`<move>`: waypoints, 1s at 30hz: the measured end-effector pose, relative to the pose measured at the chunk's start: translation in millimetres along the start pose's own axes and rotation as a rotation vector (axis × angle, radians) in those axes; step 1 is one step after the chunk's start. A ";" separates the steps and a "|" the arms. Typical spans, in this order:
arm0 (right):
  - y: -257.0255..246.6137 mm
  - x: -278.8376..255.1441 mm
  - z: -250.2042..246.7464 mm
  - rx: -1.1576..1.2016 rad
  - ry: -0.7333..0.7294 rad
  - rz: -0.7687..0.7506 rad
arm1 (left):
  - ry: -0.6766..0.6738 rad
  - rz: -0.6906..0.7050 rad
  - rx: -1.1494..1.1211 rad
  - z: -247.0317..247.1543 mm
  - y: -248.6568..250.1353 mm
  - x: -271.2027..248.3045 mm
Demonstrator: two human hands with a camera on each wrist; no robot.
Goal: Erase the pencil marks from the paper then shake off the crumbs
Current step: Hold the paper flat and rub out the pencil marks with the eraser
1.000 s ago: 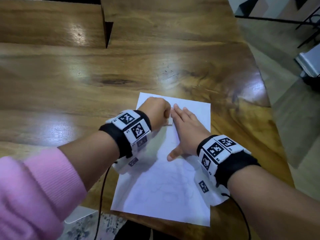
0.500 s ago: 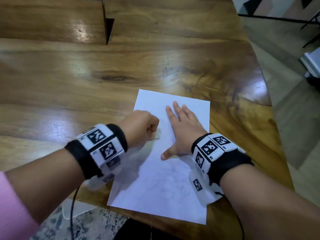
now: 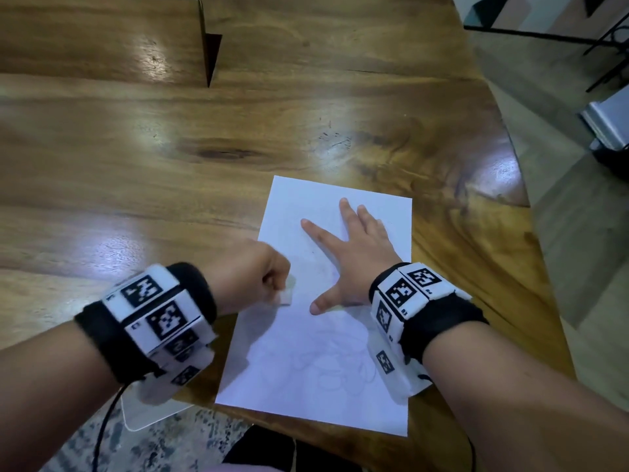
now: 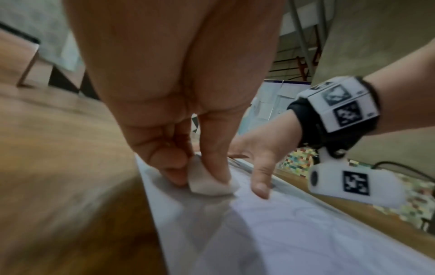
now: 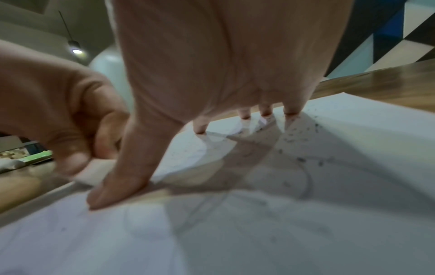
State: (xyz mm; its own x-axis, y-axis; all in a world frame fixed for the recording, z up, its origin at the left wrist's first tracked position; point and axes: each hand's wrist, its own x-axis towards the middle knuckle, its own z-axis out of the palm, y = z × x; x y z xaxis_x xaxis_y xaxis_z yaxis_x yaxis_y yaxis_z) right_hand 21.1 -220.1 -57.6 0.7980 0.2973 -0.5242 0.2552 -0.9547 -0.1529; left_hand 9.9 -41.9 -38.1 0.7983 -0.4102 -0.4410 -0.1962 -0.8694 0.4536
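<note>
A white sheet of paper with faint pencil loops on its near half lies on the wooden table. My left hand pinches a white eraser and presses it on the sheet near its left edge; the left wrist view shows the eraser between thumb and fingers, down on the paper. My right hand lies flat on the sheet with fingers spread, holding it down. Dark eraser crumbs are scattered on the paper by the right fingertips.
The table's rounded right edge drops to the floor. A notch cuts into the far tabletop. A white flat object lies below the near table edge, beside a dangling black cable.
My left hand has slid the eraser from the upper middle of the sheet toward me and to the left edge. The right hand has stayed flat, its fingers spread wider.
</note>
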 end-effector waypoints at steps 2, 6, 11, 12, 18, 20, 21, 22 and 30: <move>-0.4 0.2 0.1 -0.002 0.004 0.000 | 0.071 -0.015 -0.027 1.2 -1.1 1.7; 0.2 1.1 1.1 0.012 0.007 0.002 | 0.376 -0.056 -0.084 -2.5 -1.0 16.7; 0.4 2.1 1.2 0.003 0.004 0.004 | 0.025 0.004 -0.001 0.9 -9.1 -10.2; 0.6 2.1 1.1 0.002 0.003 0.005 | 0.046 0.008 -0.005 -0.6 -8.4 -8.4; 0.2 1.6 0.5 0.007 0.000 0.006 | 0.293 -0.061 -0.082 -8.0 -5.0 14.2; 0.5 1.6 0.6 -0.002 0.001 0.007 | 0.223 -0.048 -0.086 -1.0 -11.1 -2.1; 0.8 2.0 0.8 -0.004 0.002 0.007 | 0.170 -0.044 -0.077 1.2 -12.1 -11.0; 1.0 1.9 1.3 -0.008 0.003 0.008 | 0.134 -0.042 -0.062 2.4 -12.7 -15.4; -0.1 2.8 2.9 -0.038 0.002 0.006 | 0.274 -0.017 -0.122 -10.0 8.4 29.5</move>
State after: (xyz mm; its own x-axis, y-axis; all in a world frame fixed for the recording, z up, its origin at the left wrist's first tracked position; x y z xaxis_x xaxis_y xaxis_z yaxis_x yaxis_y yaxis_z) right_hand 21.8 -219.2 -61.6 0.8006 0.2917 -0.5235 0.2710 -0.9553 -0.1179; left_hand 37.4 -58.6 -39.5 0.9280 -0.2919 -0.2314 -0.1248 -0.8289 0.5453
